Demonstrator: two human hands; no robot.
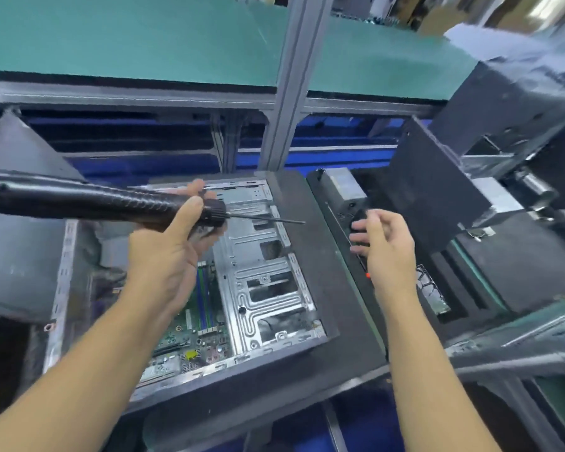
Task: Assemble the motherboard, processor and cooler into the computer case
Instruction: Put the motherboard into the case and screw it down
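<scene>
A green-matted shelf runs above the bench where the computer case lies open on its side, with the motherboard already low inside it. The left hand wraps its fingers round the nose of an electric screwdriver held level above the case. The right hand hovers at a black panel beside the case, fingers loosely curled; I cannot tell whether they hold anything. Gripped so far forward, the long driver could swing, and its bare bit could gouge the board
</scene>
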